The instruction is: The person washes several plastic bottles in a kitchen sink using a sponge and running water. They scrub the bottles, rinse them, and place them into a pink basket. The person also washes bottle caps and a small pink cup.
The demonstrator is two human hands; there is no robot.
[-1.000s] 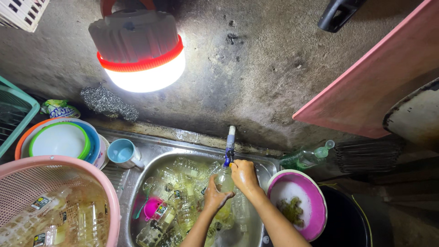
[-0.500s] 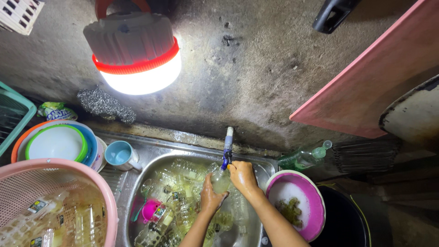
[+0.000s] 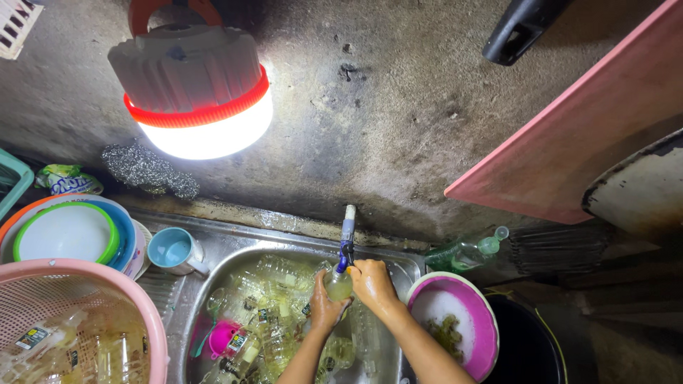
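Note:
Under the blue-handled tap (image 3: 346, 242), both of my hands grip one clear plastic bottle (image 3: 339, 284) of yellowish liquid. My left hand (image 3: 324, 309) cups it from below and left. My right hand (image 3: 371, 283) is wrapped round its right side, close to the spout. The steel sink (image 3: 235, 252) beneath is packed with several more clear bottles (image 3: 274, 299) lying in water, plus a pink cup (image 3: 224, 340) at the lower left.
A pink basket (image 3: 107, 274) holding bottles sits at the lower left, stacked coloured bowls (image 3: 67, 231) and a blue mug (image 3: 173, 250) behind it. A pink bowl (image 3: 462, 291) stands right of the sink. A lit lantern (image 3: 199, 99) hangs above; steel wool (image 3: 146, 169) lies on the ledge.
The view has shifted slightly; the hands stay at the tap on the bottle, pressed a little closer to the spout.

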